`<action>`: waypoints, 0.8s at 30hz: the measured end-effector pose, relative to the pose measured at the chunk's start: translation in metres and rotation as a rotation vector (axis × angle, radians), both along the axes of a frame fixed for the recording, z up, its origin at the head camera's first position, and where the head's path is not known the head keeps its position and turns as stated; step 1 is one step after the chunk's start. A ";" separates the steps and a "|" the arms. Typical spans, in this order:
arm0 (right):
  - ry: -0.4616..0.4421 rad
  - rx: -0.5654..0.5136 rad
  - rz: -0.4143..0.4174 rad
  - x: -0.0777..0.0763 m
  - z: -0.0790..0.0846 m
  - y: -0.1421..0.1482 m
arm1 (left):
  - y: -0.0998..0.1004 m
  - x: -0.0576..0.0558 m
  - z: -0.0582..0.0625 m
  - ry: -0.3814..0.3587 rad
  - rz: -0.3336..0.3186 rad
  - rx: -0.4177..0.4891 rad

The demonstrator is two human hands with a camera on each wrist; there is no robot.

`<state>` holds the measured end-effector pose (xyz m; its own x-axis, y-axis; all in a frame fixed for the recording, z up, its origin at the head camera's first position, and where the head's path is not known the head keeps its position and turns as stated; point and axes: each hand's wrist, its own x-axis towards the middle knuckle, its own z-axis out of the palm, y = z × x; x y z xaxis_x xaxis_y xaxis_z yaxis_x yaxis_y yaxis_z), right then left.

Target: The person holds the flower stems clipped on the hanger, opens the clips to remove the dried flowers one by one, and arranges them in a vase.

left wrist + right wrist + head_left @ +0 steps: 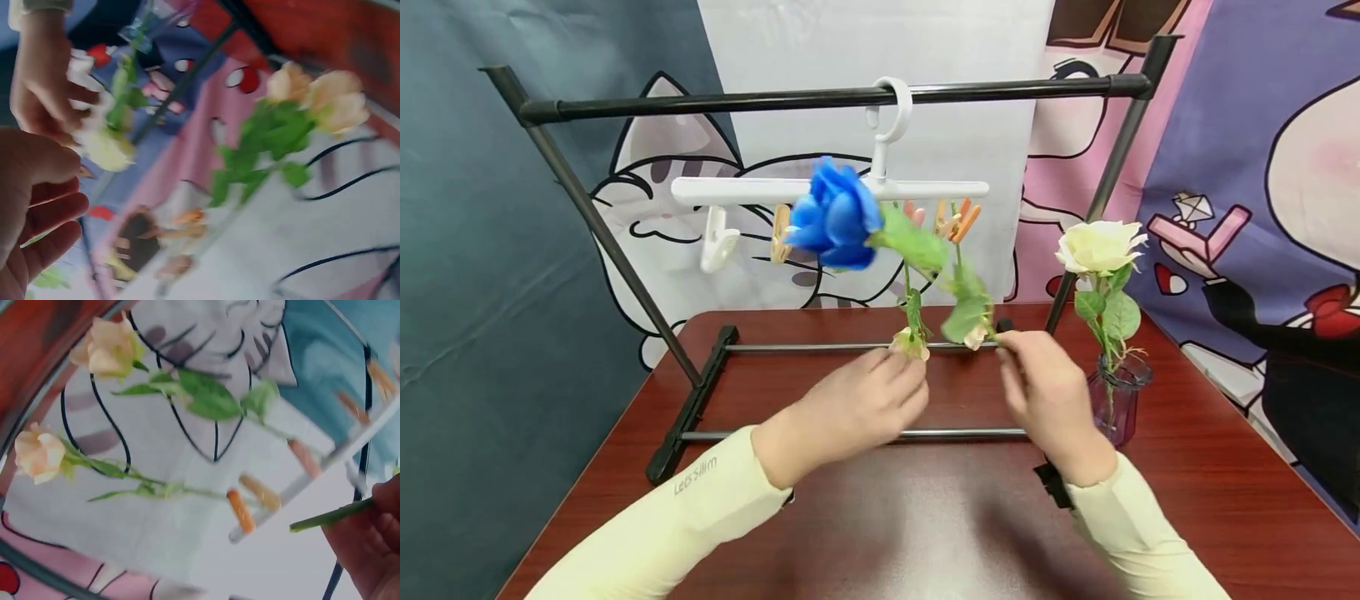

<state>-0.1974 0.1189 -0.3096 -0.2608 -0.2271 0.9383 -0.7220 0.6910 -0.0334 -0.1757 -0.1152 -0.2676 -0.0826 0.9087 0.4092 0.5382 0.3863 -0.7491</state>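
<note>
My right hand (1048, 396) grips the lower stem of a blue rose (837, 218). The stem runs up and left past its leaves, so the bloom overlaps the hanger bar. In the right wrist view, the cut end of the green stem (328, 517) sticks out beyond the fingertips. My left hand (861, 400) is lower and to the left, its fingers loosely bent with nothing seen in them. Two peach roses (106, 349) (40, 453) hang head-down from pegs on a white hanger (737, 191); one bloom lies just above the left fingers in the head view.
The hanger hooks over a black rack (700, 102) on the red-brown table (865, 483). A white peg (718, 240) and a wooden peg (780, 233) hang at its left. A white rose (1101, 247) stands in a purple glass vase (1116, 400) at right. A cartoon-printed cloth hangs behind.
</note>
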 end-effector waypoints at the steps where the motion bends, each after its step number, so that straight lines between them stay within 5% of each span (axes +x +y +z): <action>1: 0.000 -0.031 -0.009 0.001 0.003 0.006 | -0.002 -0.006 -0.001 -0.070 0.023 0.019; 5: 0.008 -0.228 -0.103 0.004 0.017 0.033 | -0.013 -0.035 -0.004 -0.477 0.133 0.236; 9: 0.030 -0.476 -0.248 0.004 0.031 0.064 | -0.019 -0.070 -0.004 -0.966 0.172 0.731; 11: 0.027 -0.565 -0.302 0.003 0.034 0.079 | -0.018 -0.087 -0.004 -1.128 0.166 0.975; 16: -0.005 -0.652 -0.354 -0.003 0.027 0.105 | -0.009 -0.116 -0.010 -1.298 0.131 1.317; 24: -0.119 -0.681 -0.384 -0.017 0.000 0.123 | 0.012 -0.127 -0.010 -1.435 0.022 1.506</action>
<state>-0.2143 0.2414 -0.3093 -0.3116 0.5138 0.7993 -0.4020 0.6909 -0.6009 -0.3030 -0.1030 -0.2778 -0.9493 -0.0024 0.3143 0.3093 0.1723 0.9352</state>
